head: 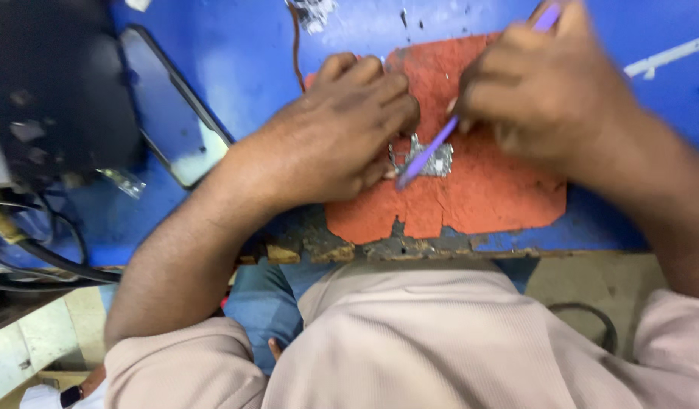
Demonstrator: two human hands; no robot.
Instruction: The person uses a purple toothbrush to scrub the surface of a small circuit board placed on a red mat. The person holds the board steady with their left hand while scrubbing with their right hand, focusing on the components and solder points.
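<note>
Blue bench (236, 68), worn orange mat (493, 197), edge seemingly chipped.

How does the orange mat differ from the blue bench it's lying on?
The orange mat is small and matte, with torn, notched edges; the blue bench is far larger and glossier, its front edge chipped. The mat carries the small metal part that both hands work on; the bench holds a dark phone. Both look heavily worn.

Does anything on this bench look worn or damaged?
Yes. The orange-red work mat is cracked and ragged along its near edge, and the blue tabletop beneath is chipped and crumbling at the front edge. Grey flecks lie scattered beyond the mat.
</note>
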